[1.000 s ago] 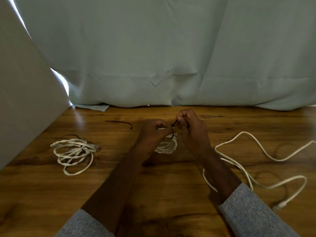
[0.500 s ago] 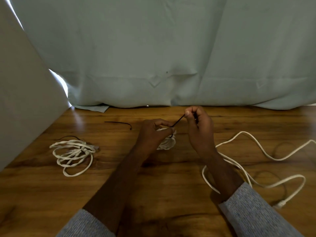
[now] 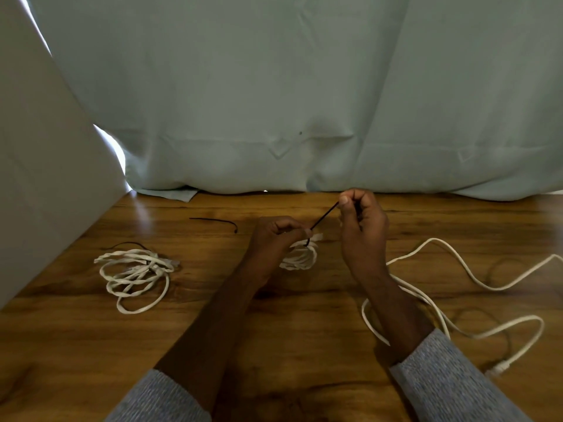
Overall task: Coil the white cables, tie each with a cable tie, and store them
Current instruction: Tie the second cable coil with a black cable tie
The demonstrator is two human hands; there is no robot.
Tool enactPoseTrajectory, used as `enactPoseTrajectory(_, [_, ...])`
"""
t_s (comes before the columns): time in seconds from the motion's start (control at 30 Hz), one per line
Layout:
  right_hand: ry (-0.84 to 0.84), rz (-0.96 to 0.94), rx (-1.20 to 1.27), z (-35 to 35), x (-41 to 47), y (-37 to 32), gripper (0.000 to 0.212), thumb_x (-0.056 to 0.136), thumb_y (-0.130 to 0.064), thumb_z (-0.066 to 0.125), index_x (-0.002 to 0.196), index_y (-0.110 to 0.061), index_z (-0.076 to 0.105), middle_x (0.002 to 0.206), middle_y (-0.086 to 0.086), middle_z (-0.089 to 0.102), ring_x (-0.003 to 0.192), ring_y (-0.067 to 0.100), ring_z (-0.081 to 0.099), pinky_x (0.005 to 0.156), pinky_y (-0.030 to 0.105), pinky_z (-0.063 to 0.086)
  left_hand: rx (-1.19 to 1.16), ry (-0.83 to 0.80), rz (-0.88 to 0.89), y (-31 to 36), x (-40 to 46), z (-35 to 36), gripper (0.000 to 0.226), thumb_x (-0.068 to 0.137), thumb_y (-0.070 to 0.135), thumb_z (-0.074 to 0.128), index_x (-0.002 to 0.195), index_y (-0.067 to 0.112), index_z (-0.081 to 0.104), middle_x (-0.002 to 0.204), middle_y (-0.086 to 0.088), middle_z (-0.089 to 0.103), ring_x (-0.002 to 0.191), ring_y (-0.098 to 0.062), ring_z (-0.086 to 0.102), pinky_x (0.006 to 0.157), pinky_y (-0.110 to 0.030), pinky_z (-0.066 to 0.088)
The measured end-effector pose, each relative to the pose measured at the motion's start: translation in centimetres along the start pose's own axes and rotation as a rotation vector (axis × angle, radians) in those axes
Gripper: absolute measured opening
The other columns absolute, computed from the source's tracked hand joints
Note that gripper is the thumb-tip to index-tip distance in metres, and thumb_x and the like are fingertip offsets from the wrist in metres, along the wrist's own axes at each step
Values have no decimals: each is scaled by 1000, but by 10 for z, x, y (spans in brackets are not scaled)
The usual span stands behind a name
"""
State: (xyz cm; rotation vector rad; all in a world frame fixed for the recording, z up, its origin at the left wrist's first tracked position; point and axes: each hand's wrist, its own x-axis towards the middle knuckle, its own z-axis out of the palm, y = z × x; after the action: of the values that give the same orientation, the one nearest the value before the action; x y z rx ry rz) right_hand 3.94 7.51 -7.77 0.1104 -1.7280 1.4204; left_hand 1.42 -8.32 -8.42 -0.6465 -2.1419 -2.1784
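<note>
A small coiled white cable [image 3: 300,258] is gripped by the left hand [image 3: 274,239] at the middle of the wooden counter [image 3: 274,330], fingers curled round it. The black cable tie [image 3: 323,217] looped on it is pinched taut by the right hand [image 3: 361,220]. A bundled cable [image 3: 137,274] is seen at left, a spare tie [image 3: 213,221] beyond it, a loose cable [image 3: 472,287] at right.

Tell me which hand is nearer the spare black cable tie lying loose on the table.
Left. The left hand holds the small coil just right of the spare black cable tie. The right hand pulls another tie's tail farther right, beyond the left hand.
</note>
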Motion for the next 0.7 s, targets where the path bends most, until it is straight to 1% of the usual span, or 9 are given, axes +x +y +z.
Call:
enactPoseTrajectory(0.1, [-85, 96, 120, 1, -4, -2, 6, 100, -15, 59, 103, -14, 65, 85, -2, 68, 73, 6, 60, 67, 25, 48, -94, 56, -102, -5, 1, -3, 19, 87, 3, 68, 72, 13, 75, 66, 4, 68, 50, -2, 55, 47, -19, 36])
enactPoseTrajectory(0.2, [-270, 185, 160, 5, -10, 3, 21, 95, -23, 64, 114, -15, 67, 94, 1, 72, 82, 8, 66, 70, 22, 52, -136, 94, -125, -9, 4, -6, 27, 89, 8, 67, 67, 20, 75, 66, 3, 66, 52, -3, 54, 46, -20, 34])
enactPoseTrajectory(0.3, [-383, 123, 56, 11, -13, 8, 12, 92, -11, 70, 102, -15, 73, 96, -1, 75, 88, 12, 70, 76, 27, 56, -144, 84, -118, -8, 4, -6, 19, 91, 9, 65, 74, 12, 73, 68, -1, 66, 54, -5, 54, 46, -20, 35])
enactPoseTrajectory(0.4, [-363, 86, 53, 12, -14, 9, 14, 92, -3, 67, 91, -14, 75, 86, -8, 74, 83, 6, 70, 74, 20, 53, -176, 87, -170, -11, 4, -5, 18, 95, 13, 61, 84, 5, 73, 80, -11, 67, 65, -14, 58, 49, -21, 38])
enactPoseTrajectory(0.47, [-352, 99, 53, 10, -13, 10, 14, 95, -6, 65, 90, -13, 77, 81, -7, 74, 79, 7, 69, 71, 20, 52, -183, 78, -162, -13, 4, -5, 20, 94, 20, 60, 87, 10, 75, 85, -14, 68, 74, -23, 60, 55, -25, 40])
enactPoseTrajectory(0.5, [-347, 104, 44, 10, -13, 11, 14, 96, -9, 65, 90, -12, 77, 80, -6, 74, 77, 8, 69, 70, 22, 52, -158, 64, -137, -12, 4, -6, 18, 93, 22, 62, 88, 11, 75, 85, -12, 69, 76, -24, 61, 56, -26, 41])
enactPoseTrajectory(0.57, [-332, 98, 20, 9, -13, 13, 16, 97, -12, 64, 89, -9, 78, 79, -2, 74, 74, 14, 68, 66, 28, 53, -68, 31, -65, -10, 3, -5, 11, 91, 18, 67, 91, 9, 74, 82, -6, 71, 71, -13, 63, 53, -21, 42])
enactPoseTrajectory(0.63, [-309, 77, 2, 9, -13, 14, 18, 98, -13, 64, 87, -6, 76, 77, 5, 72, 73, 22, 68, 65, 34, 52, 3, 21, -4, -8, 2, -1, 2, 86, 10, 73, 87, 9, 73, 76, 2, 71, 62, -2, 62, 53, -15, 43])
enactPoseTrajectory(0.7, [-274, 30, -44, 8, -12, 14, 22, 99, -14, 62, 82, -6, 73, 73, 6, 70, 70, 22, 66, 64, 36, 52, 32, 31, 23, -7, 1, 2, 4, 82, 8, 77, 85, 8, 75, 76, 3, 73, 65, -2, 66, 57, -14, 46])
